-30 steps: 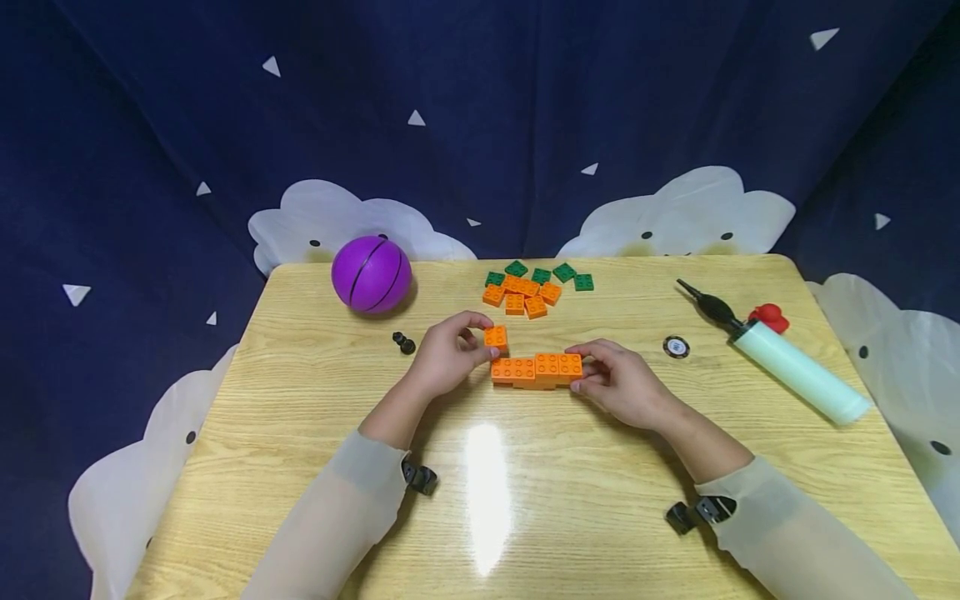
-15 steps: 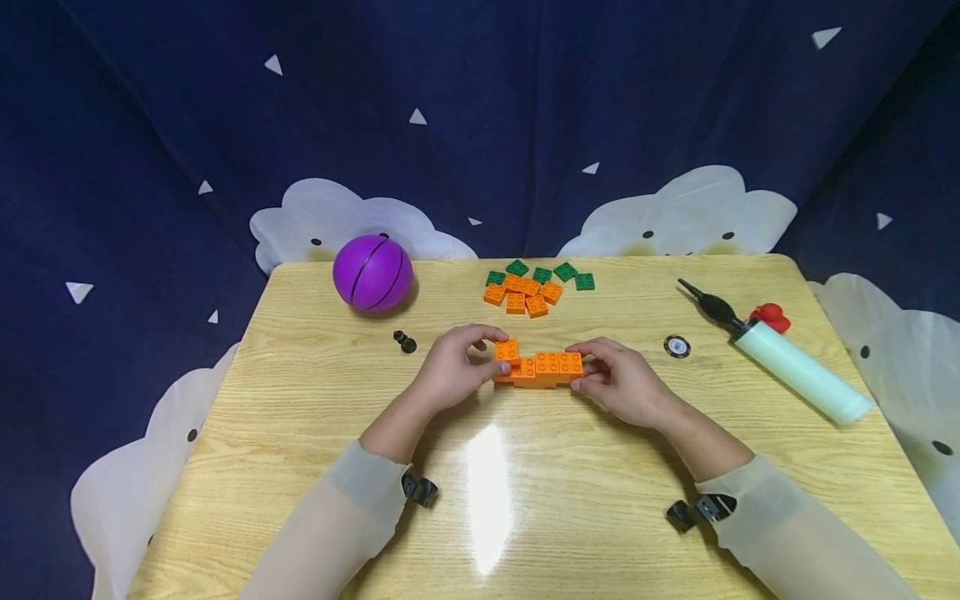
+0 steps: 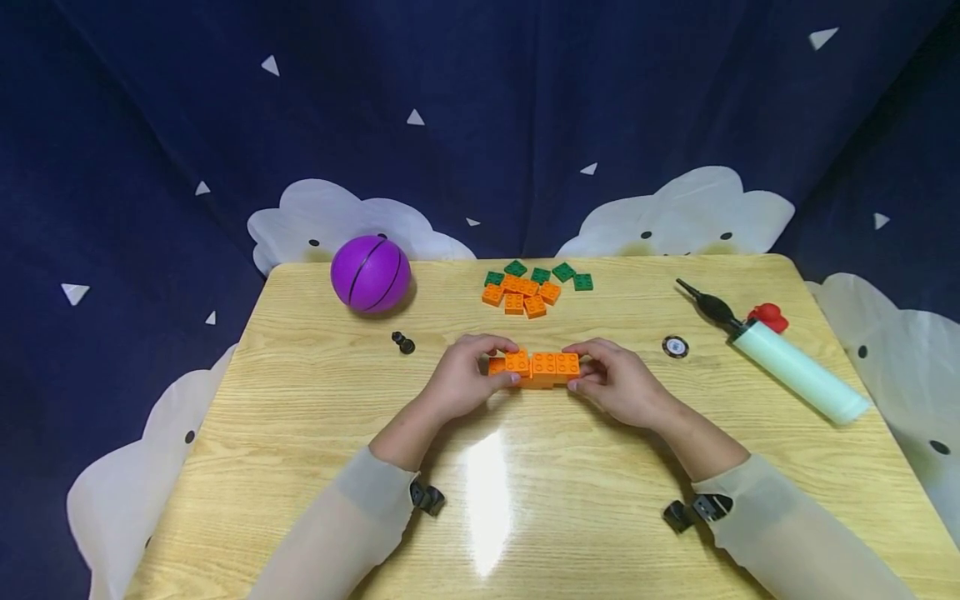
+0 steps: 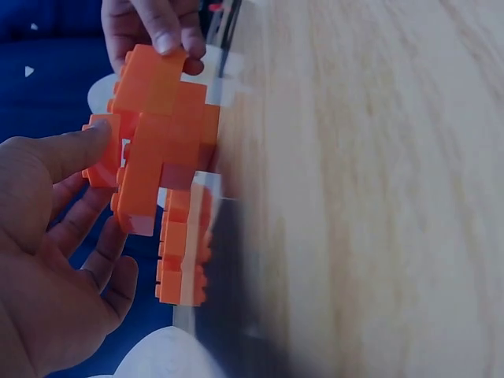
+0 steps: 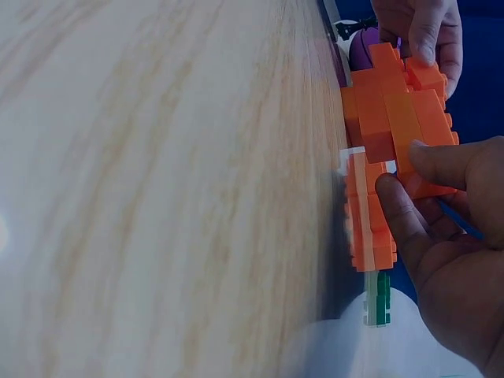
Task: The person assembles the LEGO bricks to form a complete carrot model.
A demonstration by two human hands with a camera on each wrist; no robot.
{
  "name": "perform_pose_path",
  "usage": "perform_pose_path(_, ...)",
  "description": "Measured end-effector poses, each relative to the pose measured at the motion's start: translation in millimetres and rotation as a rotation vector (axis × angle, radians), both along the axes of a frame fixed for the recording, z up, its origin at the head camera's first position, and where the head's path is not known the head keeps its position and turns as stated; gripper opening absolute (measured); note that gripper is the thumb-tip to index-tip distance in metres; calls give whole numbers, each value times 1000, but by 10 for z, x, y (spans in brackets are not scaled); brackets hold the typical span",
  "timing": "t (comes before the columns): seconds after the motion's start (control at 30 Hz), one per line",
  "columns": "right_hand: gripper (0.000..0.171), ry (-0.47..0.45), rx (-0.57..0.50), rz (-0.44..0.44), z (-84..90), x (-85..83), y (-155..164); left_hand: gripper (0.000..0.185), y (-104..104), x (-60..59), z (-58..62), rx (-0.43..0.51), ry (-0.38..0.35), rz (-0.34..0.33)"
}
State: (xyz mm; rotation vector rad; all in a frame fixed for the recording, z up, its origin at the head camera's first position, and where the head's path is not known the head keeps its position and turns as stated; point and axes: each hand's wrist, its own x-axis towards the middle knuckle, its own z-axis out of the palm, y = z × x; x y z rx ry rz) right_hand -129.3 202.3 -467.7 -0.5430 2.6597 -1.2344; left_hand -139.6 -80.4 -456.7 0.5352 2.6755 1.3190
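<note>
Pinching a small orange brick [image 3: 517, 362] with the left hand [image 3: 468, 379], holding the orange stack [image 3: 557, 365] by its right end with the right hand [image 3: 618, 383], mid-desk [image 3: 577, 500]. Fitting onto the lower left end, seemingly not yet seated; calls for lining up squarely, then pressing firmly.

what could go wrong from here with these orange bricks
The left hand pinches an orange brick with a gap beneath it, so it might seat crooked. The orange build overhangs its lower bricks at that end, so pressing there could loosen it; the right hand grips only the opposite end.
</note>
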Motion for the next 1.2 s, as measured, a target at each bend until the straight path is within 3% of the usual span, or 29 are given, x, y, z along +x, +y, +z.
perform_pose_path(0.7,45,20,16,3,-10,2,-16,33,44,-13,-50,-26,-1,16)
perform_pose_path(1.2,44,17,-2,10,-3,-1,-18,32,66,-18,32,-115,25,8)
